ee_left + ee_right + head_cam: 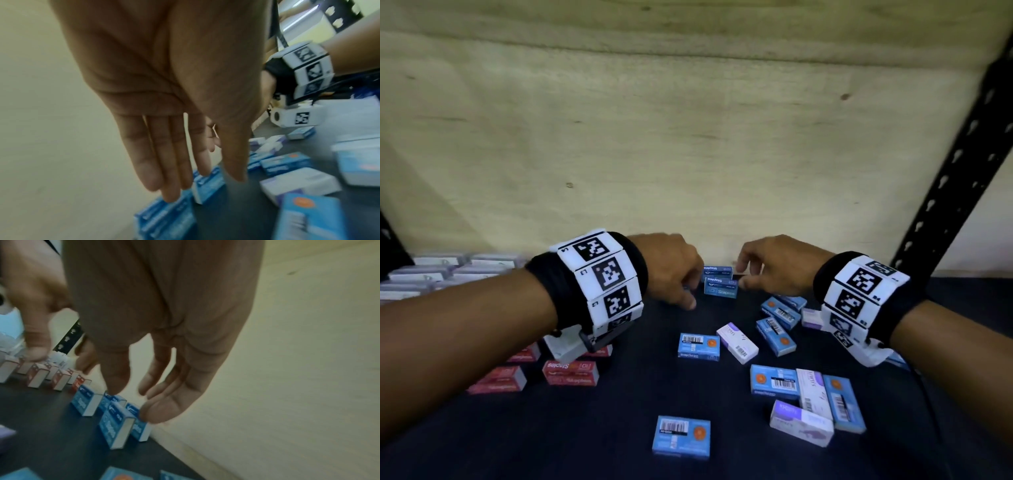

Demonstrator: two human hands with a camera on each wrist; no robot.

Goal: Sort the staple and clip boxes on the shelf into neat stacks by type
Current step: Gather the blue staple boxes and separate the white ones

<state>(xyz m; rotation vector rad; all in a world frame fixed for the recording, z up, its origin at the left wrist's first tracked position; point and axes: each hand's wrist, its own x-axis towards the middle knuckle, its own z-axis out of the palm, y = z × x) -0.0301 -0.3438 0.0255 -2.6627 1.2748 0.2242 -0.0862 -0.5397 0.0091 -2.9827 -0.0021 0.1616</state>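
Note:
A small group of blue staples boxes (720, 286) stands on edge against the back wall. My left hand (690, 291) is at their left side, my right hand (739, 277) at their right. In the left wrist view the left hand (185, 186) has straight fingers whose tips touch the blue boxes (164, 219). In the right wrist view the right hand (133, 402) hangs relaxed, thumb and fingertips touching the tops of the standing blue boxes (115, 423). Neither hand holds a box. Red staples boxes (570, 371) sit at the left, partly hidden under my left wrist.
Loose blue boxes (698, 346) and white-purple boxes (737, 342) lie scattered over the dark shelf (619, 428) in front and to the right. Pale boxes (448, 270) are lined up at the far left. A plywood back wall (688, 137) and a black perforated upright (955, 164) bound the space.

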